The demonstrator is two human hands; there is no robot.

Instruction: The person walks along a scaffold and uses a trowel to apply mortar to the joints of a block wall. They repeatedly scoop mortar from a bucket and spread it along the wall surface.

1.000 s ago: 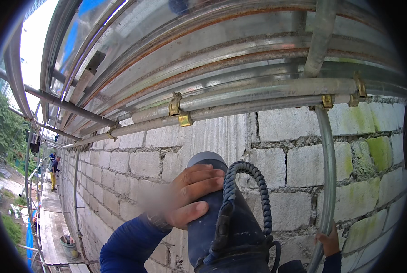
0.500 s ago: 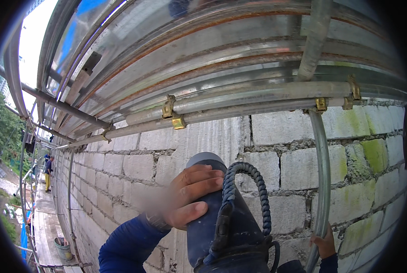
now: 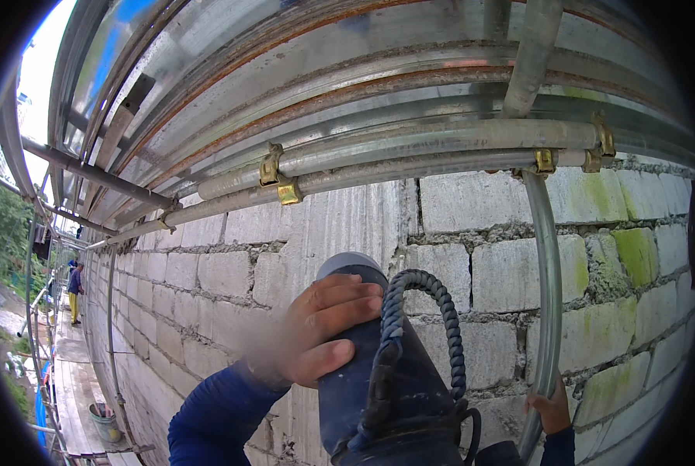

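Note:
My left hand [image 3: 324,326] is closed around the far end of a dark blue water flask [image 3: 410,365], which is tilted up close in front of me with its grey base pointing away. A braided grey-blue cord handle [image 3: 441,295] loops along the flask's right side. The near end of the flask runs out of the picture at the lower edge. At the lower right, my right hand [image 3: 549,408] wraps around an upright metal scaffold pole [image 3: 548,279].
A pale block wall [image 3: 487,272] fills the view ahead, with scaffold tubes [image 3: 410,147] and clamps overhead under metal decking. To the left, a plank walkway [image 3: 72,380] carries a bucket [image 3: 104,423]. A person [image 3: 76,291] stands farther along it.
The view has shifted slightly, so the overhead tubes and wall sit a little higher and further left. Both hands keep their holds on the flask and the pole.

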